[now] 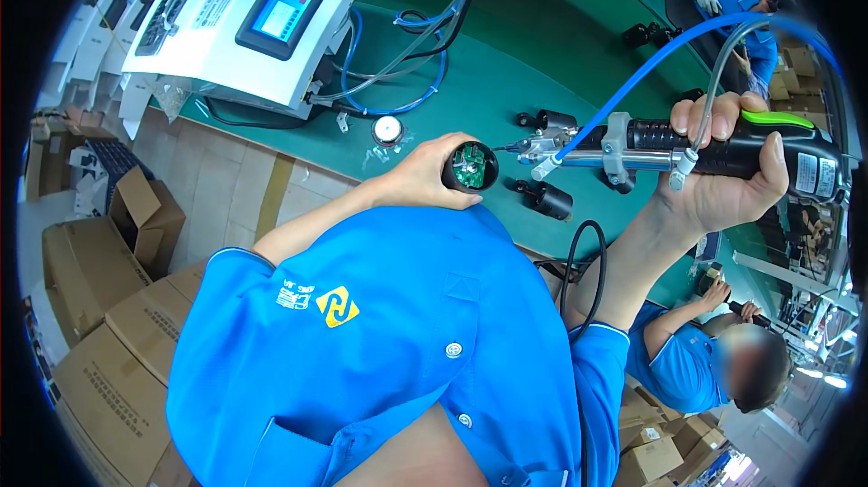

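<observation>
My left hand (423, 172) is wrapped round a black cylindrical housing (491, 178), its open end showing a green circuit board (471, 164) inside. My right hand (723, 166) grips a black electric screwdriver (655, 136) with a green lever, a metal side tube and blue and grey air hoses. The screwdriver lies roughly level, and its thin tip points left at the housing's rim. Whether the tip touches the housing or a screw is too small to tell. More black cylindrical housings (552, 204) lie on the green bench around the screwdriver.
A white machine with a small screen (283, 13) stands at the back left, with cables and blue tubing (441, 66) beside it. A small white round part (388, 131) lies on the green bench (488, 80). Cardboard boxes (117, 378) are stacked left. Co-workers (692, 360) sit at right.
</observation>
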The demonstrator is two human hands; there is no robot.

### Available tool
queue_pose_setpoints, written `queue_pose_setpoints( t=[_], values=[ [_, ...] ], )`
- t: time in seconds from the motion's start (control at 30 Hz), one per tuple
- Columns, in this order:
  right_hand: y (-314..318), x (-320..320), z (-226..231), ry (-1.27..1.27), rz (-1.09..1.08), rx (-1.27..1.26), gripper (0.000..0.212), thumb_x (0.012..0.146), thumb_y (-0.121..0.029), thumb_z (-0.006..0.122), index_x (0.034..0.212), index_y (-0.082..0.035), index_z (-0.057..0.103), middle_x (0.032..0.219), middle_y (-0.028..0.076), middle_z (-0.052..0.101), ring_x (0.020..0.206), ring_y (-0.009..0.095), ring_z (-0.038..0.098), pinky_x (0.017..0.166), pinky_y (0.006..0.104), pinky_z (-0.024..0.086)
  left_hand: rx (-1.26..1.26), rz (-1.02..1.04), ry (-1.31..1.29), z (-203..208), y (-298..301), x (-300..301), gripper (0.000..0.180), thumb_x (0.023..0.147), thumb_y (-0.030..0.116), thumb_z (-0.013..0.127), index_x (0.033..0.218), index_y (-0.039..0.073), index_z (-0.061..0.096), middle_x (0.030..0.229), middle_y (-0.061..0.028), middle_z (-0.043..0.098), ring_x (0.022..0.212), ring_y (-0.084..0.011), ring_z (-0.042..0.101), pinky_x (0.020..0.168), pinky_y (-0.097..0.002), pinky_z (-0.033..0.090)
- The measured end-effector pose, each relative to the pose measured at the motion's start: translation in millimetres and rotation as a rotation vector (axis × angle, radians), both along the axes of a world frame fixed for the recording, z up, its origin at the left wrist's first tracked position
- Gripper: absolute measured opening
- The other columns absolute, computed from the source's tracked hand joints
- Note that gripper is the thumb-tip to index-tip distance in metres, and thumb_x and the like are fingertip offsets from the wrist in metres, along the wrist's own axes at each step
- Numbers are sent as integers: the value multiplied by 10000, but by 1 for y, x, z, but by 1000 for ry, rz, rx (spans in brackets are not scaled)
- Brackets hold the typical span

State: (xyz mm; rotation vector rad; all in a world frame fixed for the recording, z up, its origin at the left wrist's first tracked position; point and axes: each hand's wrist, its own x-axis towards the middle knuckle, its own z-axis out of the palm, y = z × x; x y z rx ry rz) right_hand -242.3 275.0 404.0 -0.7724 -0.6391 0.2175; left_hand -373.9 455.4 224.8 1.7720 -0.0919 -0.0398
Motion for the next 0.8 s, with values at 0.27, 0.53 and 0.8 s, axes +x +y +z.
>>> queue_pose_setpoints(
  t=[0.27,0.53,0.8],
  values=[
    [-12,7,-22,110,-119,-56,303,778,-260,476,946,-10,506,617,95,492,520,198,485,530,323,406,231,85,105,-19,13,2,585,604,188,728,1092,4,464,1003,-136,534,954,-223,528,833,-311,416],
    [-21,13,-46,51,-210,-136,231,740,-234,527,831,-27,478,597,96,475,477,192,477,502,331,417,157,159,149,-36,19,-6,561,617,166,726,1081,-1,458,951,-106,546,891,-161,535,789,-276,427],
    [-22,16,-46,-25,-225,-141,343,753,-261,504,985,-13,458,613,100,488,497,198,477,510,339,415,133,184,143,-26,23,-12,548,613,165,724,1068,2,466,951,-109,545,897,-175,535,791,-286,424]
  ],
)
